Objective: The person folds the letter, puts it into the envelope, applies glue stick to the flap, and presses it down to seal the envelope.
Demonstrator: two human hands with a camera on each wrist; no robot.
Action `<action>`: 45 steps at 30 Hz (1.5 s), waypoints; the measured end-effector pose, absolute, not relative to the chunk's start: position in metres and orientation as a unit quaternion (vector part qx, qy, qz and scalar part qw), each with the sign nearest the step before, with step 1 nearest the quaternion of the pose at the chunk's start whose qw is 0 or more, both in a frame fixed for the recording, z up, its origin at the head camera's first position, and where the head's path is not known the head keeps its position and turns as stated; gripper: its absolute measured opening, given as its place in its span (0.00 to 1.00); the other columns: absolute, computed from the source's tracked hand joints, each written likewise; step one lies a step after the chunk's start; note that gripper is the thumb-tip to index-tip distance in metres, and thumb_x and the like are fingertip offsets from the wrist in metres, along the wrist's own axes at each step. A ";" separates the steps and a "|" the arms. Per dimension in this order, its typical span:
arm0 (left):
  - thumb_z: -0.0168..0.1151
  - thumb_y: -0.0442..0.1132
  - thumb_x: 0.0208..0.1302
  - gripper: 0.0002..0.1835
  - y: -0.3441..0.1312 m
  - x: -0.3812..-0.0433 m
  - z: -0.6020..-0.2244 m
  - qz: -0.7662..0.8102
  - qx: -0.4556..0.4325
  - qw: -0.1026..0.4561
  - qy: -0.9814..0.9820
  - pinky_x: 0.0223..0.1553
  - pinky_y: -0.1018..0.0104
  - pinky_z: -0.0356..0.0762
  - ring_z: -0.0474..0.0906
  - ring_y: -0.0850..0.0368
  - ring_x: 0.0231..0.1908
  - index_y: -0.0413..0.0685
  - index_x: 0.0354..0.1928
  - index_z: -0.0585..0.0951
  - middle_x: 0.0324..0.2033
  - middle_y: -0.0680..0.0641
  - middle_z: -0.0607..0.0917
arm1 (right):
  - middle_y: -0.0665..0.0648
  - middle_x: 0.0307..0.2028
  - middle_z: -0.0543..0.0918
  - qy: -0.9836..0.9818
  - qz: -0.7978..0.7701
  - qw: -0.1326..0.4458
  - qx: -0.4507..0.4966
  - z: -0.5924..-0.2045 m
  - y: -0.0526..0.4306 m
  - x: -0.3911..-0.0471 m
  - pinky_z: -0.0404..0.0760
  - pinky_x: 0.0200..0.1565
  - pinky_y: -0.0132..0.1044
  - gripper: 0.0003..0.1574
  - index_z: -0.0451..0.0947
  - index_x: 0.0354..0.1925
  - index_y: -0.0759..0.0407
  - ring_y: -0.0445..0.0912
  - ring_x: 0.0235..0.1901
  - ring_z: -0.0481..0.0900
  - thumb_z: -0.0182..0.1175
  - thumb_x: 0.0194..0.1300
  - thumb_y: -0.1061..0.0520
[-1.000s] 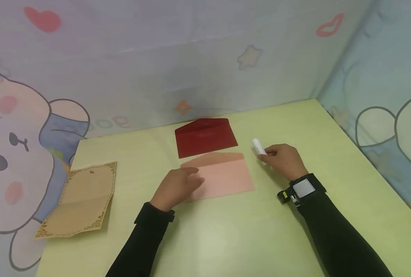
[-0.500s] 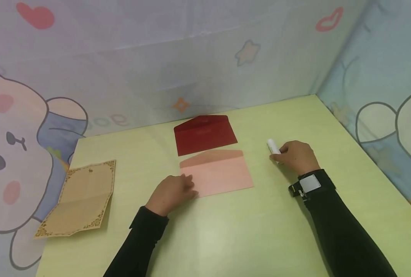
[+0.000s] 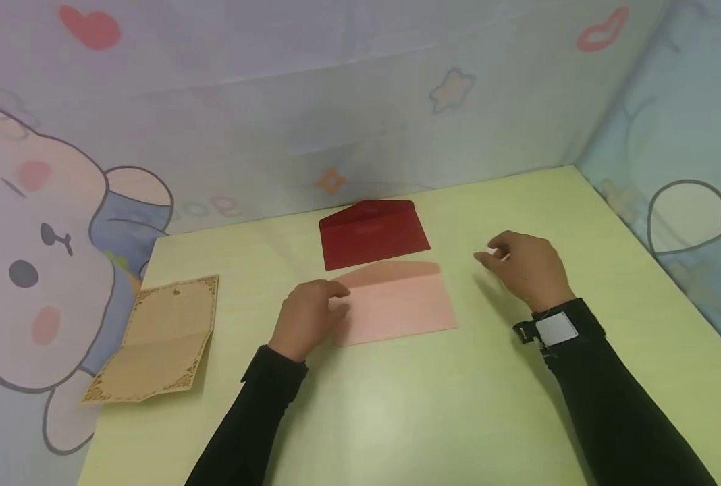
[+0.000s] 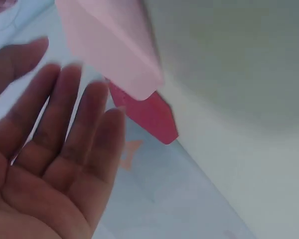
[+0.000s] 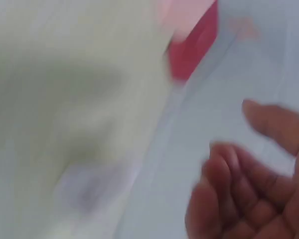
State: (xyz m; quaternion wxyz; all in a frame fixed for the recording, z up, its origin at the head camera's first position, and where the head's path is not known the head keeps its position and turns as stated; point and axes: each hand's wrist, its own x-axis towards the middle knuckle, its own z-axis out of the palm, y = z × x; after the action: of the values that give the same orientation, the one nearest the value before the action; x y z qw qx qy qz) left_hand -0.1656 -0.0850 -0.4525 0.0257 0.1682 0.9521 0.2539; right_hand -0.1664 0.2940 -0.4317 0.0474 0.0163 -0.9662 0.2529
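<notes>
My left hand [image 3: 306, 318] hovers over the left edge of a pink envelope [image 3: 403, 304], which lies with its flap raised away from me. In the left wrist view the left hand [image 4: 60, 149] has its fingers extended and nothing in them. To the right of the envelope is my right hand [image 3: 527, 266], fingers loosely bent and holding nothing. The right wrist view shows a white tube, like a glue stick [image 5: 92, 189], blurred on the table beyond the right hand [image 5: 254, 184]. In the head view that hand hides most of it.
A dark red envelope [image 3: 375, 236] lies behind the pink one, flap also up. On the left, a folded tan letter sheet [image 3: 160, 344] with an ornate border overlaps the edge of the pale yellow table [image 3: 397, 418]. A printed cloth [image 3: 275, 115] hangs behind the table.
My right hand carried the white tube to the right, then let go of it. My left hand drew back from the pink envelope, then moved up again beside its left edge.
</notes>
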 end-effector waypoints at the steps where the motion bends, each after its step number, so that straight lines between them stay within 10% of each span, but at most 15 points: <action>1: 0.76 0.37 0.75 0.18 -0.082 -0.173 -0.451 0.254 0.167 0.020 0.952 0.68 0.45 0.89 0.90 0.42 0.65 0.45 0.63 0.92 0.60 0.43 0.94 | 0.72 0.55 0.93 -0.965 0.256 0.043 0.045 -0.430 0.282 -0.171 0.91 0.47 0.59 0.31 0.86 0.64 0.69 0.66 0.50 0.92 0.70 0.81 0.45; 8: 0.82 0.40 0.68 0.42 -0.073 -0.218 -0.499 0.222 0.201 0.045 0.953 0.78 0.48 0.81 0.80 0.44 0.77 0.47 0.82 0.75 0.77 0.42 0.83 | 0.74 0.76 0.80 -0.947 0.231 -0.068 0.214 -0.453 0.207 -0.194 0.80 0.77 0.64 0.44 0.71 0.81 0.70 0.69 0.76 0.80 0.73 0.77 0.53; 30: 0.72 0.28 0.74 0.14 -0.056 -0.165 -0.486 0.141 0.246 -0.060 0.957 0.46 0.51 0.95 0.94 0.50 0.51 0.54 0.52 0.93 0.49 0.49 0.97 | 0.66 0.66 0.89 -0.951 0.152 -0.048 0.264 -0.465 0.192 -0.154 0.84 0.74 0.60 0.30 0.84 0.71 0.63 0.65 0.69 0.86 0.72 0.74 0.58; 45: 0.64 0.39 0.79 0.20 -0.065 -0.197 -0.575 0.076 0.331 -0.048 0.939 0.62 0.50 0.93 0.91 0.45 0.67 0.59 0.67 0.92 0.65 0.47 0.93 | 0.63 0.77 0.83 -0.920 0.103 -0.075 0.372 -0.470 0.174 -0.145 0.78 0.80 0.60 0.31 0.79 0.78 0.64 0.66 0.79 0.78 0.62 0.85 0.54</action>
State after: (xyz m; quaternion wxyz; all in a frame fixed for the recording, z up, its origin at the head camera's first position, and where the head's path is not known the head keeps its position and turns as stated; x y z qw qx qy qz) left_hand -0.1973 -0.0645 -0.5745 -0.0477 0.3311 0.9393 0.0764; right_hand -0.1446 0.1740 -0.4700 -0.0747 0.3715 -0.9197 0.1028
